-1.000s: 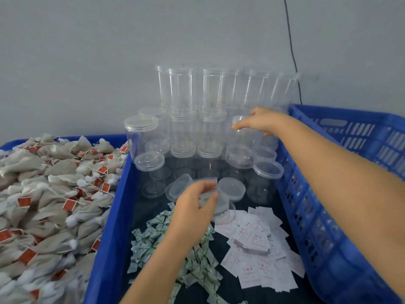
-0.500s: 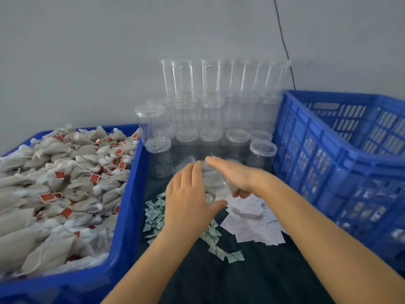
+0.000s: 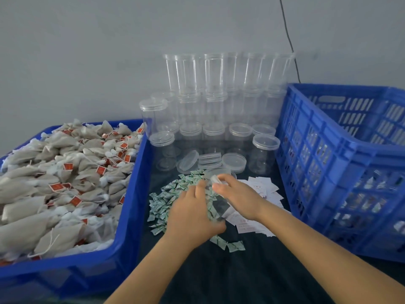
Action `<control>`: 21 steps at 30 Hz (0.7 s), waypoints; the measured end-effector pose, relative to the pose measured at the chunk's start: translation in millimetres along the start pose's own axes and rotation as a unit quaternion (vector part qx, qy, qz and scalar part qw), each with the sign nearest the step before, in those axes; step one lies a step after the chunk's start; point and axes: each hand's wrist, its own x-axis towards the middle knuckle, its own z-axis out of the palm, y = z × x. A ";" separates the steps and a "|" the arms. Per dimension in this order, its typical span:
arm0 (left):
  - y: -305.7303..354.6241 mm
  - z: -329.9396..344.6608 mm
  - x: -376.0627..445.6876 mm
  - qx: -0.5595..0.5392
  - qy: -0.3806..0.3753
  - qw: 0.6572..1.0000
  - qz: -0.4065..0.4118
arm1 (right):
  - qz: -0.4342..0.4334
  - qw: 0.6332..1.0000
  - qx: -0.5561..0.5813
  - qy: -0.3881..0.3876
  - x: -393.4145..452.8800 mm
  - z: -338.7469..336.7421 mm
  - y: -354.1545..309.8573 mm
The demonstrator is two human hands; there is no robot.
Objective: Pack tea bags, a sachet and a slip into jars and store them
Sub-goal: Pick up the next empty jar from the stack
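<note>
Over the sachet pile (image 3: 175, 200), my left hand (image 3: 192, 218) and right hand (image 3: 236, 198) both grasp one clear jar (image 3: 219, 205), tilted on its side so filling is easy; tea bags (image 3: 65, 183) wait left, slips (image 3: 263, 189) right.

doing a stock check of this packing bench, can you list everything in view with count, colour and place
tea bags: heap, too many to count, beige with red tags, in the left crate
left crate: one, blue, left of the bench
jars: many, clear, stacked against the wall
loose lids: several, clear, in front of the jars
sachets: pile, green and white, on the dark cloth
slips: pile, white, right of the sachets
right crate: one, blue, slotted, right side
cable: one, black, on the wall
held jar: one, clear, tilted between both hands
left hand: grips the jar
right hand: grips the jar's mouth end
</note>
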 end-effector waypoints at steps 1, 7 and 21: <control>-3.5 0.5 0.7 -0.065 -0.032 0.997 -0.018 | -0.023 0.999 -0.026 -0.013 -2.7 -4.6 1.1; -26.3 -22.4 7.4 -0.444 -0.311 0.838 -0.061 | -0.136 0.978 0.031 -0.155 -23.6 -28.1 0.9; -16.0 -10.3 -10.1 0.236 0.217 0.914 0.249 | 0.271 0.851 0.340 -0.294 -15.2 -25.9 10.8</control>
